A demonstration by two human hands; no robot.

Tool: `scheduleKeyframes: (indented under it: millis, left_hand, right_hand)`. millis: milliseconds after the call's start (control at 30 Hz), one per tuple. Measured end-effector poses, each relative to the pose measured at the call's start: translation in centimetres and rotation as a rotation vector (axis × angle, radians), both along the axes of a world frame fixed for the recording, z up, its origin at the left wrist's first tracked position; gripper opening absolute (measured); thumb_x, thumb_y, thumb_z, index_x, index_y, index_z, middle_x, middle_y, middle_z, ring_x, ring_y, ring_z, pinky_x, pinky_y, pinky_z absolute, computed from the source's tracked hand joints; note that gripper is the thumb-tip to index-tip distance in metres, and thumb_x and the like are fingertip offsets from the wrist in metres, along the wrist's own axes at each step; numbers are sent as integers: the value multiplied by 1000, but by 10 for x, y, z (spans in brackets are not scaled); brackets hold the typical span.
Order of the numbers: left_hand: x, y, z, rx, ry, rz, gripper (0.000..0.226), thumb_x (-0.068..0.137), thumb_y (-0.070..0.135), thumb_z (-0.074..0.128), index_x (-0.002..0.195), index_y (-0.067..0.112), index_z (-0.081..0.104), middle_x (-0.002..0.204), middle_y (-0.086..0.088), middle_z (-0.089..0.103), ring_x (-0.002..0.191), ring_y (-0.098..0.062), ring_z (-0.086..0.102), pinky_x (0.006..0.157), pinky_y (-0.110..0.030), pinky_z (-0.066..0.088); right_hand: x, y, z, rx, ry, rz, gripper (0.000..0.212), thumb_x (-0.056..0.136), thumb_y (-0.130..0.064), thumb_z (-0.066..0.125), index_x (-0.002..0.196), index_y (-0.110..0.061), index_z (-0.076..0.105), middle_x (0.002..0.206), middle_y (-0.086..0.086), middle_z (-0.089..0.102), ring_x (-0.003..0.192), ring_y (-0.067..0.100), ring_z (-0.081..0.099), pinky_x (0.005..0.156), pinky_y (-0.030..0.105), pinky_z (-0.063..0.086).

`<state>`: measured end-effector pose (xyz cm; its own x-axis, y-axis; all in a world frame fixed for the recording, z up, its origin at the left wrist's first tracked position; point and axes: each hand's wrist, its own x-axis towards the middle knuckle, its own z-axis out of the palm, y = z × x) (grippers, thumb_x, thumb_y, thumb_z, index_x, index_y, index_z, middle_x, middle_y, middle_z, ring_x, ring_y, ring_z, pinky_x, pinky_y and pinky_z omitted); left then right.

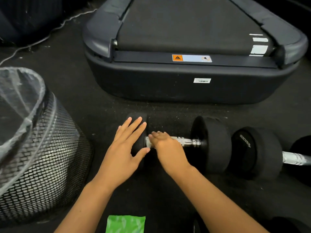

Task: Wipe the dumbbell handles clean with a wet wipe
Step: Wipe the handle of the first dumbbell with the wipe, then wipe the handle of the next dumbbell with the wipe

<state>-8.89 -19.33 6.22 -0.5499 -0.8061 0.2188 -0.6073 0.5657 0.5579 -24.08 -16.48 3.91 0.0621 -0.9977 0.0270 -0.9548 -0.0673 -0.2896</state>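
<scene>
A black dumbbell (212,143) lies crosswise on the dark floor, its chrome handle (190,142) partly showing. My left hand (124,148) rests flat, fingers spread, on the dumbbell's left weight head. My right hand (165,147) is wrapped over the left part of the handle, pressing a white wet wipe (148,142) whose edge peeks out by the fingertips. A second dumbbell (255,152) lies to the right, its silver handle (296,158) running off the frame edge.
A black mesh waste bin (42,162) with a clear liner stands at the left. The rear end of a treadmill (185,88) sits just beyond the dumbbells. A green wipe packet (125,224) lies at the bottom edge. A white cable (43,38) crosses the floor at upper left.
</scene>
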Motion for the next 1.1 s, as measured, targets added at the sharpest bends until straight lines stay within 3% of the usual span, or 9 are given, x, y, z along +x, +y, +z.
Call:
scheduleKeyframes:
  millis: [167, 300, 367, 467, 600, 733, 867, 1000, 1100]
  left_hand:
    - [-1, 0, 1, 0, -2, -3, 70, 83, 32, 65, 141, 33, 26, 151, 20, 17, 139, 5, -3, 116, -31, 3]
    - [-1, -1, 1, 12, 12, 1, 70, 82, 31, 67, 141, 32, 28, 150, 20, 18, 139, 5, -1, 116, -33, 4]
    - [-1, 0, 1, 16, 8, -6, 71, 81, 31, 66, 140, 33, 28, 150, 21, 18, 139, 5, -2, 116, -33, 4]
    - [0, 0, 0, -5, 7, -2, 71, 81, 31, 66, 140, 34, 27, 150, 21, 18, 139, 5, -2, 116, -31, 3]
    - [1, 0, -1, 7, 15, -2, 71, 80, 31, 67, 140, 33, 29, 150, 21, 19, 139, 5, -1, 115, -32, 4]
    - [0, -1, -2, -4, 22, -3, 71, 81, 30, 67, 140, 33, 29, 149, 21, 19, 139, 5, -1, 115, -29, 2]
    - [2, -1, -2, 7, 29, -11, 71, 80, 32, 67, 139, 34, 28, 149, 24, 18, 139, 6, 0, 114, -28, 3]
    - [2, 0, -3, 4, 37, -3, 71, 80, 30, 68, 139, 33, 30, 148, 24, 19, 139, 6, 1, 115, -32, 6]
    - [1, -1, -2, 12, 32, 9, 71, 80, 30, 69, 139, 32, 30, 148, 22, 20, 139, 6, 1, 116, -37, 11]
  right_hand:
    - [-24, -6, 0, 71, -78, -106, 39, 92, -14, 52, 131, -15, 51, 132, 6, 54, 122, 23, 49, 106, 35, 34]
    - [-23, -5, -4, 142, 1, -11, 55, 91, 0, 47, 143, -12, 33, 150, 6, 31, 140, 16, 22, 112, 22, -6]
    - [-38, -1, -6, 149, -4, -94, 56, 90, -1, 49, 142, -18, 35, 145, 4, 40, 137, 18, 29, 113, 24, 9]
    - [-36, -2, 0, 140, -26, -265, 41, 90, -7, 52, 128, -23, 51, 109, 0, 60, 106, 18, 53, 88, 28, 41]
    - [-34, -6, 1, 336, 1, -112, 56, 89, -3, 52, 141, -14, 34, 146, 6, 36, 136, 18, 30, 111, 28, 13]
    - [-32, 7, 2, 39, -87, -323, 22, 92, -10, 50, 109, -21, 59, 96, 0, 61, 99, 17, 58, 82, 28, 46]
    - [-32, 11, -3, 119, -66, -156, 47, 93, -3, 45, 138, -13, 41, 144, 6, 41, 135, 18, 32, 110, 23, 16]
    - [-33, 10, -3, 57, -54, -382, 31, 91, -7, 47, 119, -18, 57, 109, 3, 60, 105, 21, 54, 87, 28, 40]
    - [-22, -5, -2, 235, 7, -227, 50, 86, -8, 57, 134, -12, 42, 134, 6, 46, 127, 22, 39, 107, 30, 26]
